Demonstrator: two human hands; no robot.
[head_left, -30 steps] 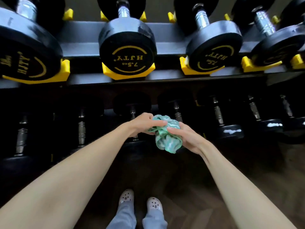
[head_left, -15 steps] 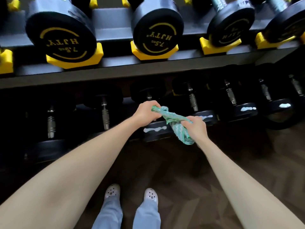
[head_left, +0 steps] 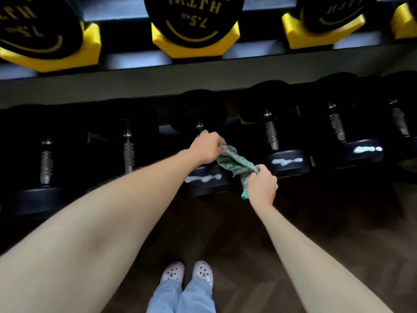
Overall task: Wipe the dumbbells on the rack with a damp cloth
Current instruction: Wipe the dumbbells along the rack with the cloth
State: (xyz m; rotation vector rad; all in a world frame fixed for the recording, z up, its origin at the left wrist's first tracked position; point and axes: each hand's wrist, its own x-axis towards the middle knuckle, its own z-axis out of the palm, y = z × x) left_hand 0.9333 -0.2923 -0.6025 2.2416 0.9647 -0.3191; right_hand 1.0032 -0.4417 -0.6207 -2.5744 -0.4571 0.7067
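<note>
left hand (head_left: 206, 146): fist curled tight round the top end of the cloth (head_left: 234, 161), knuckles up, hanging right over the handle of one lower-shelf dumbbell (head_left: 204, 180)

right hand (head_left: 261, 188): also clenched, gripping the other end of the cloth, lower and off to the right of the left one

cloth: green, twisted rope-like and pulled taut between the two fists, short tail poking out under the right hand; up in the air in front of the lower shelf, can't tell if touching any metal

dumbbell: black, directly behind the hands, near head showing a pale shiny streak, handle mostly hidden by the left fist

neighbours (head_left: 287, 161): same black heads and chrome grips on both sides, two on the right with the same pale streak, all pretty dark

upper shelf (head_left: 191, 16): bigger black heads sitting in yellow cradles (head_left: 194, 45), "7.5 kg" readable upside down on the middle one

rail (head_left: 203, 75): grey bar running between the two shelves

floor (head_left: 225, 233): dark wood, white clogs (head_left: 187, 273) and light blue jeans (head_left: 180, 297) at the bottom edge
</note>
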